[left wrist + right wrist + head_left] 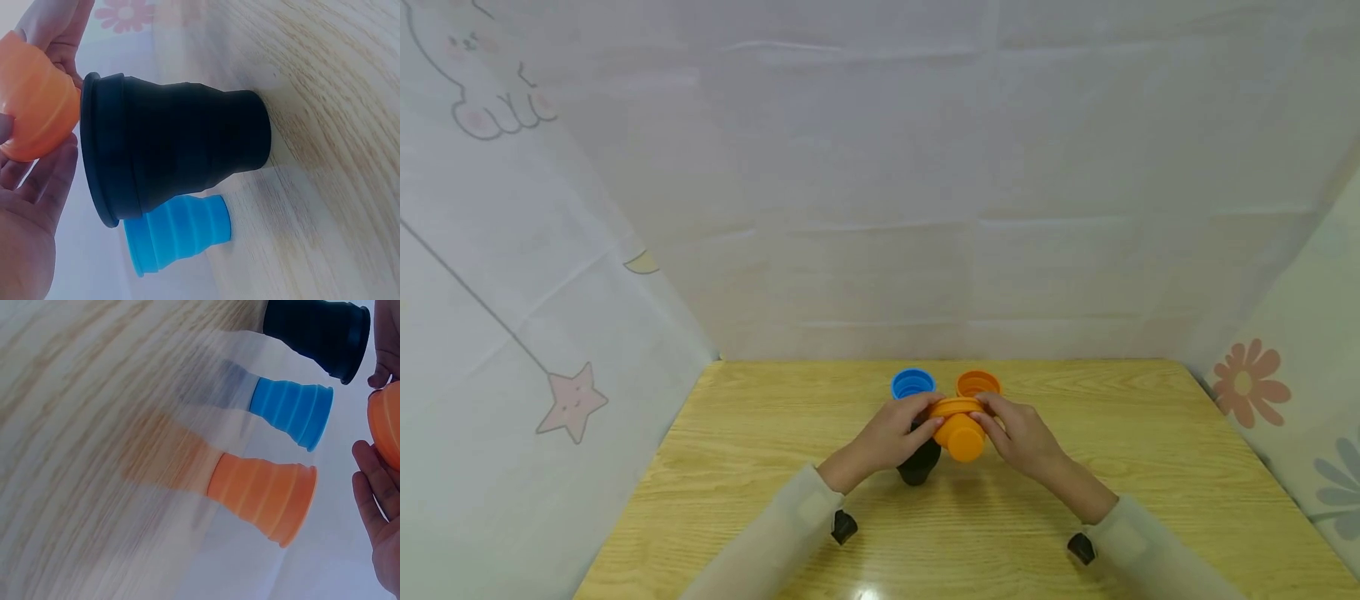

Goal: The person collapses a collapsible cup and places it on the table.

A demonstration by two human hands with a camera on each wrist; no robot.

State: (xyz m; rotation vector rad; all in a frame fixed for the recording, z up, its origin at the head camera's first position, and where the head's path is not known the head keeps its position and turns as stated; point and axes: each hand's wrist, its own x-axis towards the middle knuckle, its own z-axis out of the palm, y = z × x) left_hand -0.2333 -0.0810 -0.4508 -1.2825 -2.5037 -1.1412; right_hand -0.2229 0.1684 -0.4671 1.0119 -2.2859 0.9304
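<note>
A yellow-orange ribbed collapsible cup (964,437) is held up over the table between both hands, tilted so that its base faces the head camera. My left hand (893,432) grips its rim from the left, and my right hand (1024,435) grips the rim from the right. Just under the left hand, a black collapsible cup (181,137) stands upright on the table, partly hidden by that hand in the head view. Behind the hands stand a blue collapsible cup (294,409) and a deeper orange one (264,497), both upright and extended.
The wood-grain table (760,467) reaches back to a pale cloth wall (925,283). More printed cloth hangs along the left and right sides. A small black wrist device (844,527) sits under the left cuff, another (1081,547) under the right.
</note>
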